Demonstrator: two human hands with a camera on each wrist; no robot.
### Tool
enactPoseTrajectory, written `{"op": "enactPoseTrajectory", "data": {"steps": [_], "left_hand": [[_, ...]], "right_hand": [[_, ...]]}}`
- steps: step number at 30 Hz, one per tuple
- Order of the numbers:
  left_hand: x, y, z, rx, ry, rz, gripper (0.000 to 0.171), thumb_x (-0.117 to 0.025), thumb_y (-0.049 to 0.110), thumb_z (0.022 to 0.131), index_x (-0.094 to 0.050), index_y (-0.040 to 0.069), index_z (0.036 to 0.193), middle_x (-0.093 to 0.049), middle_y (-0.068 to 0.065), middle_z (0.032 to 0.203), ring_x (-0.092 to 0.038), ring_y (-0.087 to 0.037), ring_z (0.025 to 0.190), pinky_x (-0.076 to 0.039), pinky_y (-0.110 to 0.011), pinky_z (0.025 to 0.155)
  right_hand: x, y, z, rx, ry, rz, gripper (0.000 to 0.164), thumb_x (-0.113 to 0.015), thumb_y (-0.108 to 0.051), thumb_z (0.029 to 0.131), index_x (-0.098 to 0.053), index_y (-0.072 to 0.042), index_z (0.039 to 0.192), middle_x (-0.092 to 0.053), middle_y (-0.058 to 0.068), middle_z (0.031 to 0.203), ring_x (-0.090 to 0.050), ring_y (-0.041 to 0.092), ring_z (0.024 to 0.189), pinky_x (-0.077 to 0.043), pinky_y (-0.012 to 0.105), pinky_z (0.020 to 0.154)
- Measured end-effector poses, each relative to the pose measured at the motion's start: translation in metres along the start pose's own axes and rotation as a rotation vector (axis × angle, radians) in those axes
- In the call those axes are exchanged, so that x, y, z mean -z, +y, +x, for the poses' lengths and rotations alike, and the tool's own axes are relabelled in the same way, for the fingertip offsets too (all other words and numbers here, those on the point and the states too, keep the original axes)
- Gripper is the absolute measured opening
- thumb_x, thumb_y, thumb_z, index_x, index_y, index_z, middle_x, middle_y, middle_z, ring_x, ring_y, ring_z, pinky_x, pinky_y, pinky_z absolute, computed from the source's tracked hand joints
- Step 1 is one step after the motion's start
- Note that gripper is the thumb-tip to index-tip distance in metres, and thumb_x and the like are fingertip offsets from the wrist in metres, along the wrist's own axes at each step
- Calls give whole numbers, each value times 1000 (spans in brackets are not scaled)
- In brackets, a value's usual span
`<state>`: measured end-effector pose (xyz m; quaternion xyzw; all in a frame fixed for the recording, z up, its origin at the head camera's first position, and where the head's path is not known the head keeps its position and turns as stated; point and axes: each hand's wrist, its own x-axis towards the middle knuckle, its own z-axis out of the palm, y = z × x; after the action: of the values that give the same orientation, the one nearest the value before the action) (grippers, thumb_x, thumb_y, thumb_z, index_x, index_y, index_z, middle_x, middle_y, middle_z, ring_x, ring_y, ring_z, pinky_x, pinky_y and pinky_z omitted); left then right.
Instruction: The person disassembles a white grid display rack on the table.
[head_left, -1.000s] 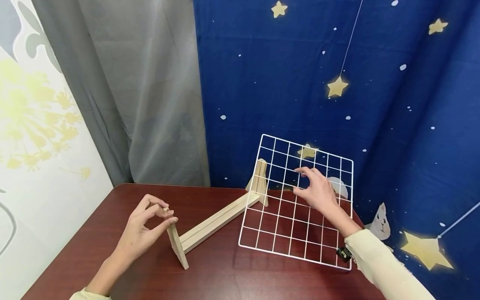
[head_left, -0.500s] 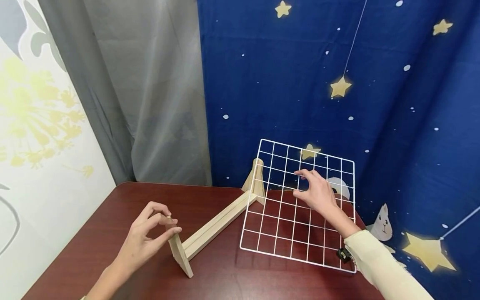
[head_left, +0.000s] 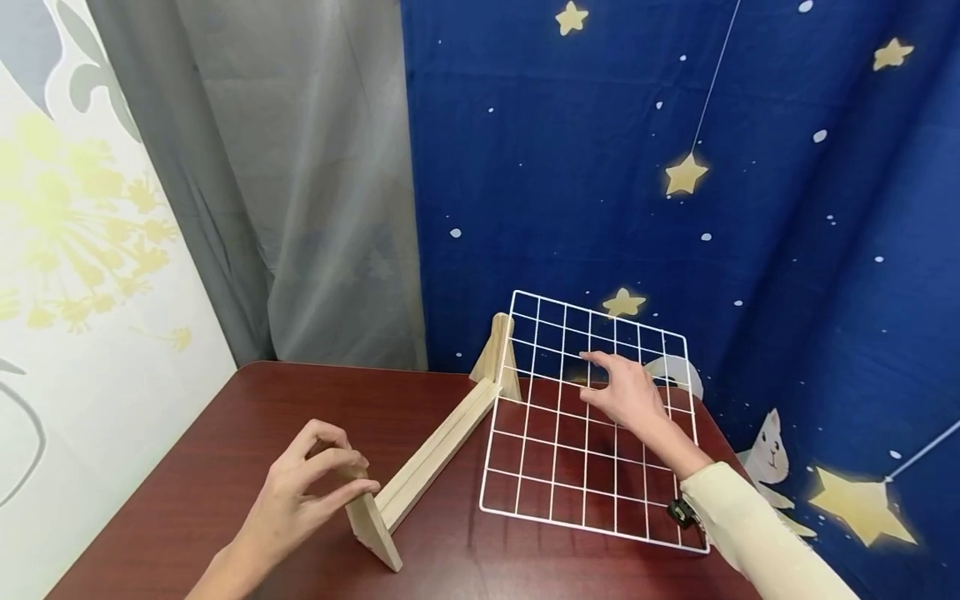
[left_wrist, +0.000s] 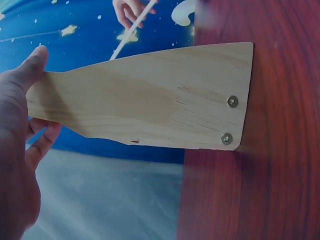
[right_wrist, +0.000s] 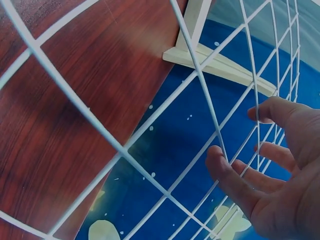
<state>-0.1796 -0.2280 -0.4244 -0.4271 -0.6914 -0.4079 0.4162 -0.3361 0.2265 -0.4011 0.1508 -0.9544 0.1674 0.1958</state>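
A wooden stand lies on the table, with a long crossbar (head_left: pixel 438 454) joining a near end panel (head_left: pixel 377 533) and a far end panel (head_left: pixel 489 354). My left hand (head_left: pixel 300 492) pinches the narrow top of the near panel between thumb and fingers. Two screw heads (left_wrist: pixel 232 102) show low on that panel in the left wrist view. My right hand (head_left: pixel 626 396) grips a white wire grid panel (head_left: pixel 585 527) by its wires, thumb and fingers spread among them. The grid leans upright, tilted, its left edge overlapping the far end panel in the head view.
The dark red wooden table (head_left: pixel 300 400) has its back edge against a grey curtain (head_left: pixel 341 208) and a blue starry curtain (head_left: pixel 525 167). A white wall panel (head_left: pixel 112 333) with yellow print stands along the left. A small black device (head_left: pixel 681 512) sits at the right wrist.
My left hand and the near end of the stand have moved right and nearer. The far end has shifted slightly left. The grid's top has come lower, still held in my right hand.
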Motion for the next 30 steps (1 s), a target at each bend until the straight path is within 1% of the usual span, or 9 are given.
{"op": "enactPoseTrajectory", "data": {"steps": [4,9,13,15,18,24,30], "left_hand": [[-4,7,1,-18,-25,-34,20,-87,17,88,-76,5,99,-55,-12,100,-69,-3,80,-51,-16,67],[-11,16,0,13,-49,-59,19,-88,16,87,-75,8,99,-54,-9,100,-67,-1,81,-51,-14,64],[-17,20,-3,38,-58,-85,20,-88,14,85,-74,10,99,-53,-8,100,-67,1,79,-51,-11,61],[-20,22,-5,43,-64,-96,21,-88,13,85,-73,10,99,-52,-8,100,-67,2,78,-50,-9,61],[-23,25,-7,54,-76,-109,21,-88,12,85,-73,10,99,-51,-7,101,-68,3,77,-50,-6,60],[-28,31,-8,64,-86,-73,19,-87,18,87,-73,12,99,-49,-5,101,-64,5,78,-47,-3,59],[-29,36,-5,86,-96,-38,21,-88,19,86,-74,14,99,-47,-3,97,-57,6,77,-44,-2,57]], "right_hand": [[-3,-1,0,-2,-5,-3,64,-84,-28,77,-69,-21,139,-73,17,132,-71,35,98,-55,47,66],[-7,-4,-1,-14,-26,-13,63,-82,-28,77,-69,-23,138,-75,15,127,-70,32,95,-56,48,68],[-12,-9,-1,1,-40,-11,62,-82,-29,77,-69,-24,137,-76,11,119,-68,28,87,-56,48,69],[-14,-11,-2,5,-47,-11,62,-82,-29,76,-70,-24,136,-76,10,118,-69,28,88,-57,48,69],[-17,-12,-4,0,-58,-13,62,-83,-28,76,-70,-25,136,-76,10,120,-71,30,94,-58,49,70],[-21,-13,-7,-13,-97,-20,61,-84,-29,77,-70,-25,137,-75,11,122,-72,34,99,-60,51,68],[-25,-15,-10,-4,-133,-20,61,-85,-29,76,-71,-24,136,-76,13,123,-73,36,104,-61,53,73]]}}
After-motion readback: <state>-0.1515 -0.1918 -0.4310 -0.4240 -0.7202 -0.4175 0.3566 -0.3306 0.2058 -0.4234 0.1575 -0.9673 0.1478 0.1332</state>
